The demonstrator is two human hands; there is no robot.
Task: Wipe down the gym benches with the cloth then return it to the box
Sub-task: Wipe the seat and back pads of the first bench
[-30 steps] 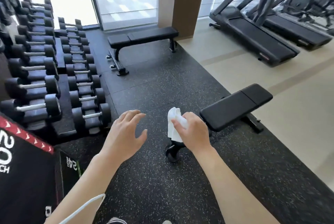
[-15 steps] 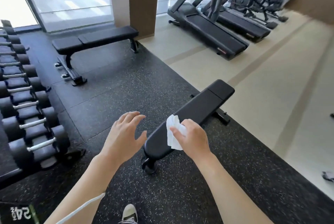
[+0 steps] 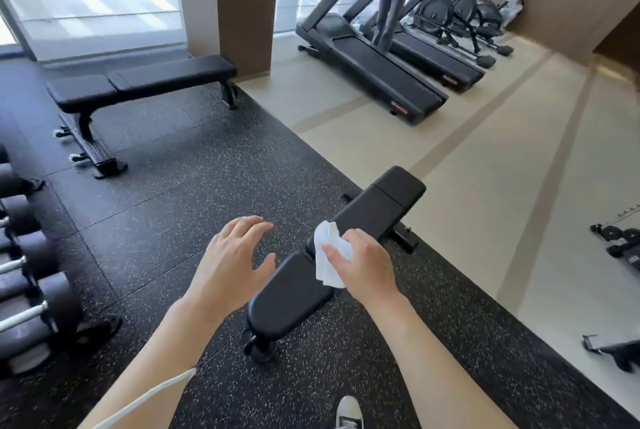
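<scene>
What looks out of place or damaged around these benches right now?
Nothing stands out. The near bench and far bench stand level, pads intact. The right hand holds the white cloth above the near bench.

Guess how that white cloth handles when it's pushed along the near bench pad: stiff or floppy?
Probably floppy: the white cloth bunches and folds where the right hand pinches it. Likely very light, since fingertips alone hold it up. It may slide easily on the near bench, whose pad looks smooth, and will likely crumple unless pressed flat.
</scene>
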